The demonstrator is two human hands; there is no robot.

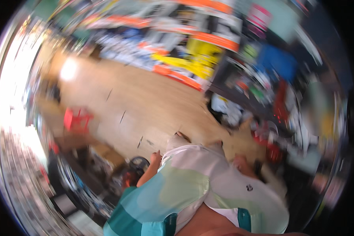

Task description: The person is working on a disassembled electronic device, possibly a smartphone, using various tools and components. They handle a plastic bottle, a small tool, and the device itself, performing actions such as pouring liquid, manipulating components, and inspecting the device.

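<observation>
My left hand (156,158) hangs low beside my body, nearest to a small dark wheel-like ring (139,163) among the goods on the left; I cannot make out anything in it. On the other side hangs my right hand (241,161), with a dark band (258,166) around its wrist. Motion blur smears the fingers of both hands, so how far they are curled does not show. A loose white and green shirt (192,173) covers my body between them, and my feet (181,136) stand on a light wood floor (133,92).
A red plastic stool (78,119) stands to the left, near a cardboard box (107,155). Orange, white and yellow packages (202,59) line the far side. At the right, a dark counter (246,98) carries jumbled items, with a white bag (227,111) below it. Bright light enters at the left.
</observation>
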